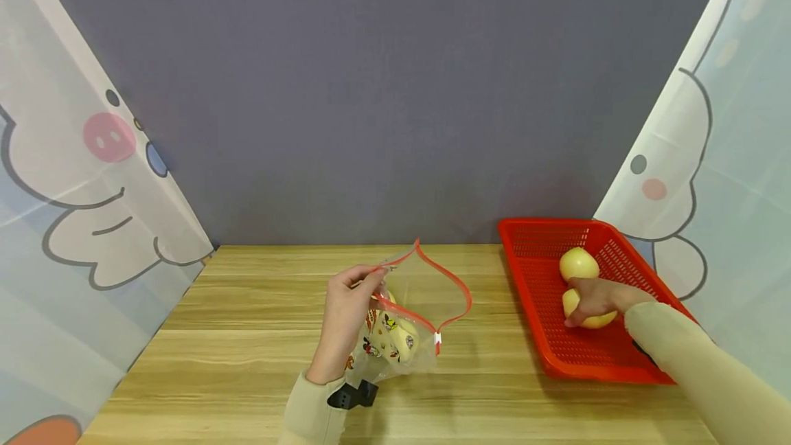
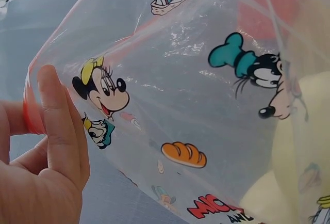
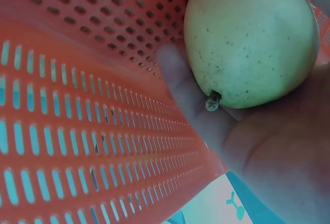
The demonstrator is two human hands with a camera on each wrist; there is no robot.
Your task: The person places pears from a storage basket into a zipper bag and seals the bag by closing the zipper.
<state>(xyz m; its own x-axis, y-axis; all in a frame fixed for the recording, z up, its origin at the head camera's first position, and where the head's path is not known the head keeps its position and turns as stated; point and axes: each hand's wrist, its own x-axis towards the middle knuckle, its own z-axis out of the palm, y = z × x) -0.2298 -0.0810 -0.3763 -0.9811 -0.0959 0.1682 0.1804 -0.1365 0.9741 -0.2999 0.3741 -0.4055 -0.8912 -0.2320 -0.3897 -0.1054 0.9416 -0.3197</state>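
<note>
My left hand (image 1: 347,314) pinches the red zip edge of a clear zip bag (image 1: 426,287) printed with cartoon figures. The bag's mouth gapes wide, and a white slider sits at its near corner. Pale yellow fruit (image 1: 404,335) lies inside, partly hidden by the film and prints. Over in the red basket (image 1: 542,335), my right hand (image 1: 598,296) grips a pear (image 3: 252,43), fingers and thumb curled about it. That pear is yellow-green and speckled, with a short stem visible in the right wrist view. Another pear (image 1: 579,264) sits just behind it in the basket.
The basket has slotted walls and stands at the right of the wooden table (image 1: 235,342). A grey wall (image 1: 371,101) rises behind the table. Cartoon-printed curtains (image 1: 68,177) hang on both sides.
</note>
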